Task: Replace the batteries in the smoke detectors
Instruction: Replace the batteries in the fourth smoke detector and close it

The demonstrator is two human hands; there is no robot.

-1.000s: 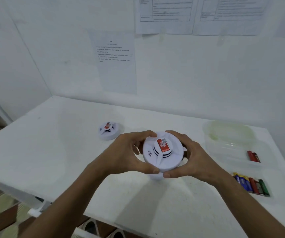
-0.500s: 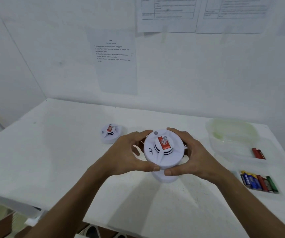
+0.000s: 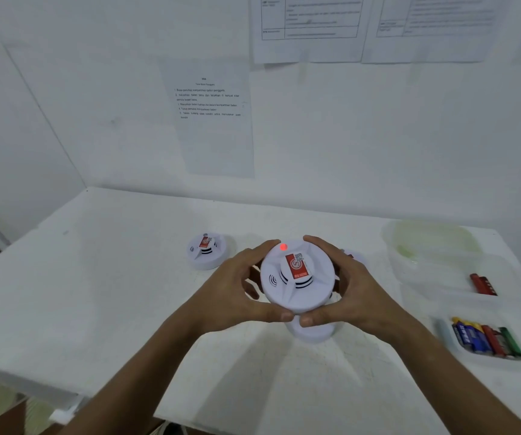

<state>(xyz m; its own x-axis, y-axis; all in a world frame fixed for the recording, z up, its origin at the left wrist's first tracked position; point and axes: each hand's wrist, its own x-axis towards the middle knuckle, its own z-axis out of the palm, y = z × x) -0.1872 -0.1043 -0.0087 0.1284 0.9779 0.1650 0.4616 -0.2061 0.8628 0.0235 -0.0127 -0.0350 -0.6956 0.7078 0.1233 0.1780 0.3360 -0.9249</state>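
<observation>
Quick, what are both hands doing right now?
Left hand: fingers curled round the smoke detector, holding it.
Right hand: fingers curled round the same smoke detector, holding it too.

— Where's the held smoke detector [image 3: 297,277]?
— Between the left hand [image 3: 231,293] and right hand [image 3: 356,293], above the table [image 3: 96,277].
— And the others?
— A second detector [image 3: 206,251] lies left and behind; a third [image 3: 351,257] peeks out behind the right hand.
— The batteries?
— Right side: a row of batteries [image 3: 485,339] nearer, two batteries [image 3: 482,284] behind them, a container [image 3: 431,243] farthest back.
</observation>
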